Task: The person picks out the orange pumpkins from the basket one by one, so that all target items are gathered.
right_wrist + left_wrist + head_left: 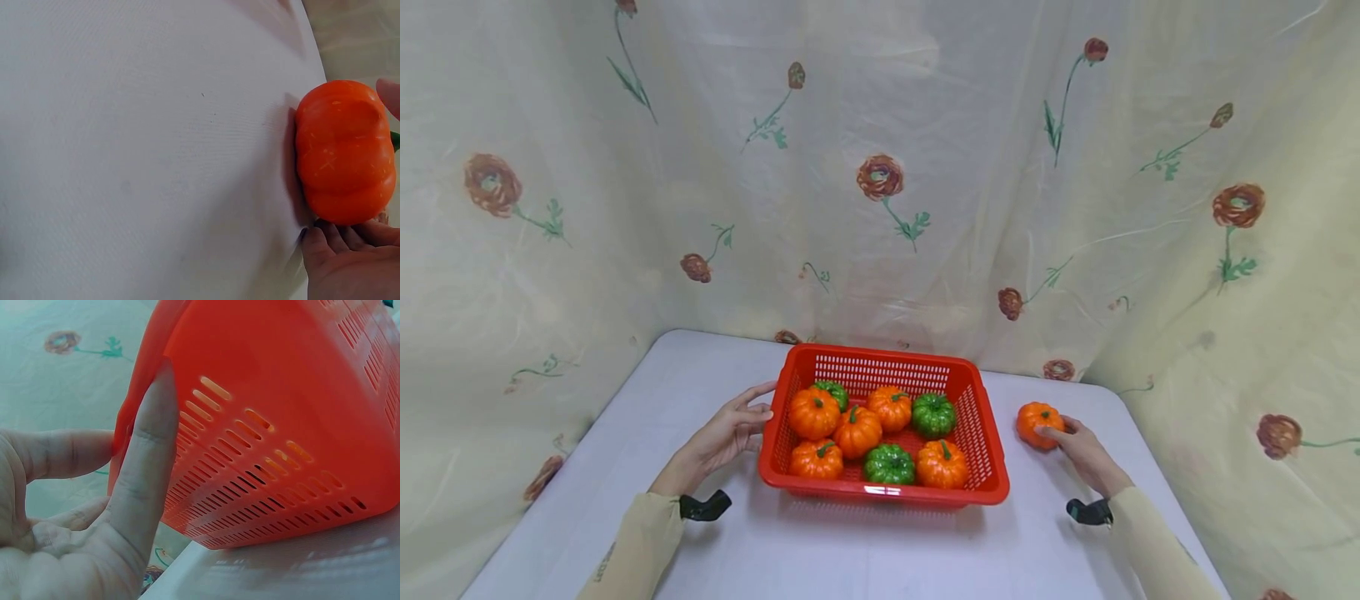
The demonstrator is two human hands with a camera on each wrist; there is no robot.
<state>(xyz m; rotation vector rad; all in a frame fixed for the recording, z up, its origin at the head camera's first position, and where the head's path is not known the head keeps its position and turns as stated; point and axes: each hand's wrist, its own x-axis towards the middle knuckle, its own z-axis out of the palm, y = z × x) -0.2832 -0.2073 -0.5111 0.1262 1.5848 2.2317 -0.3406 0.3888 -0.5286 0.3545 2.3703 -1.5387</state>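
Note:
A red plastic basket (880,493) with slotted walls stands mid-table, holding several small orange pumpkins (859,432) and three green ones (933,416). At its left end, my left hand (727,433) pinches the rim. One finger (147,447) lies along the outer wall under the lip, while another meets the rim's edge. To the right of the basket, my right hand (1084,450) grips a single orange pumpkin (1037,423) by its side. The right wrist view shows this pumpkin (344,156) close over the white surface, fingers beneath it and the thumb across from them.
The white table (872,558) extends under everything and ends at rounded far corners. Flower-printed curtains (955,208) hang right behind the table and along both sides. A dark strap-mounted device (706,505) sits at each wrist.

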